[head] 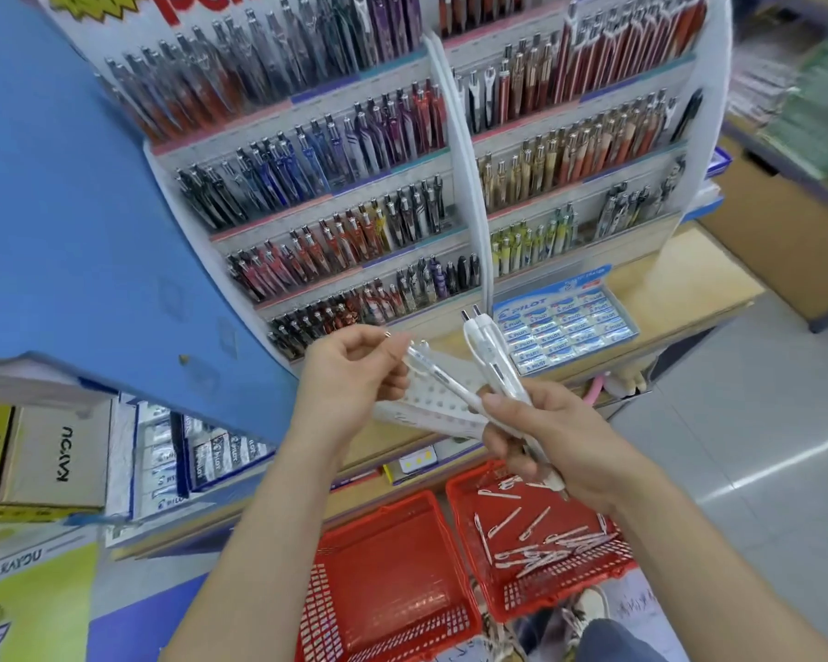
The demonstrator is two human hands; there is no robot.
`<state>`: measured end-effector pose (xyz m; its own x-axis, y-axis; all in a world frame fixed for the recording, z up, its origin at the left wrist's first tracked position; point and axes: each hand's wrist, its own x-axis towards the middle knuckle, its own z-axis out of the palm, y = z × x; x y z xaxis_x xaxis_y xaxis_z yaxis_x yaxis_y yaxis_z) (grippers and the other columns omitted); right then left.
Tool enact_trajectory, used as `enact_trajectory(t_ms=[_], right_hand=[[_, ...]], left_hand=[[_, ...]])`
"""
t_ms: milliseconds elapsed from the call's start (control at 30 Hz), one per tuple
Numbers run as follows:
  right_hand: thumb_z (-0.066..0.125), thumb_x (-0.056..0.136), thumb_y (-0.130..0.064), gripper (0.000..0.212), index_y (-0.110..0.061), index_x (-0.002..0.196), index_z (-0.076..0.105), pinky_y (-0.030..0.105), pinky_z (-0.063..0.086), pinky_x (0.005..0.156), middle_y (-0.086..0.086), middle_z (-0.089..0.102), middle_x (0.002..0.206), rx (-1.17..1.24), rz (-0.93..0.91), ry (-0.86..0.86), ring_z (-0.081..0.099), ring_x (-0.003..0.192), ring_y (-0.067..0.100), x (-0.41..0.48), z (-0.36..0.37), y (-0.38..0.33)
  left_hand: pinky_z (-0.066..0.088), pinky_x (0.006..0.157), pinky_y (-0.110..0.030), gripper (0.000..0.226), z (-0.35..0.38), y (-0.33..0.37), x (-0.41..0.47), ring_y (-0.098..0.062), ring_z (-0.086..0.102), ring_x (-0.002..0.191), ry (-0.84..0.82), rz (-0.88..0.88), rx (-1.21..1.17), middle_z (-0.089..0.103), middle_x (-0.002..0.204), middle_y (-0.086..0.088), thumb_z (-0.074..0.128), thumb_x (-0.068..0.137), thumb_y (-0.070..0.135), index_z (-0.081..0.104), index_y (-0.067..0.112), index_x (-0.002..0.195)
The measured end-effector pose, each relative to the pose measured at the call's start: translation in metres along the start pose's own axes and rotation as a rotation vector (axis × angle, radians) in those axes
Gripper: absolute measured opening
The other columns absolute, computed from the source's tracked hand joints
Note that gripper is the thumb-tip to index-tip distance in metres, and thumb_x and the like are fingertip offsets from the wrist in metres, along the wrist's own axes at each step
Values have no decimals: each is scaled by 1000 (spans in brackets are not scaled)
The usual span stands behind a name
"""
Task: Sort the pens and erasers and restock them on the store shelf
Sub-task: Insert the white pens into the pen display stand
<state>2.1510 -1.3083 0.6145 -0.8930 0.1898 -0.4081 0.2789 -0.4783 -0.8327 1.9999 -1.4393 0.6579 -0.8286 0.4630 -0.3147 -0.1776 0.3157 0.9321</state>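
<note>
While my right hand (546, 437) grips a bunch of white pens (491, 351), clicker ends up, my left hand (350, 375) pinches a loose pen (438, 375) near its top. I think I'm sorting, so best keep all tops facing 1 way & hold tight, not drop any. More pens wait in the red basket (560, 597) by my feet; erasers (565, 327) sit in a box on the shelf (679, 279).

Stationery shop, tiered pen display rack (354, 193), box of Pilot erasers (565, 327), red baskets (383, 585) on floor
</note>
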Motion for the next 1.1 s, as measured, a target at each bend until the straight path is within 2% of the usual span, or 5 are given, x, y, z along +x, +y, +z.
enact_trajectory(t_ms=[167, 367, 533, 800, 1100], right_hand=[[58, 92, -19, 14, -10, 82, 54, 18, 24, 37, 7, 50, 59, -10, -18, 91, 31, 39, 10, 8, -3, 7], [48, 98, -30, 18, -18, 92, 59, 11, 30, 37, -14, 50, 45, -216, -84, 342, 42, 39, 0, 28, -20, 15], [44, 100, -19, 19, -12, 84, 50, 18, 24, 38, 8, 38, 65, -114, -49, 292, 29, 45, 11, 37, -36, 15], [51, 98, -21, 31, 11, 94, 49, 20, 24, 39, 10, 36, 62, -131, -74, 165, 30, 45, 13, 37, -46, 20], [51, 97, -24, 23, -7, 81, 48, 18, 18, 40, 0, 45, 57, -24, -25, 163, 21, 39, 11, 34, -48, 22]], left_hand=[[54, 61, -24, 7, -12, 4, -1, -19, 68, 63, -28, 84, 146, 71, 68, -7, 69, 83, 8, 72, 14, 81], [55, 64, -29, 12, -31, 4, 7, -13, 64, 61, 309, 286, 478, 68, 64, 5, 71, 82, 15, 69, 24, 74], [52, 69, -38, 9, -20, -18, 19, -20, 63, 68, 332, 332, 797, 68, 67, 1, 68, 84, 25, 73, 17, 82], [48, 64, -38, 21, -5, -43, 32, -24, 60, 70, 263, 364, 1054, 67, 72, -4, 60, 89, 33, 69, 14, 84], [48, 63, -37, 18, 0, -45, 39, -21, 59, 67, 249, 333, 1030, 65, 68, -1, 63, 88, 32, 70, 17, 82]])
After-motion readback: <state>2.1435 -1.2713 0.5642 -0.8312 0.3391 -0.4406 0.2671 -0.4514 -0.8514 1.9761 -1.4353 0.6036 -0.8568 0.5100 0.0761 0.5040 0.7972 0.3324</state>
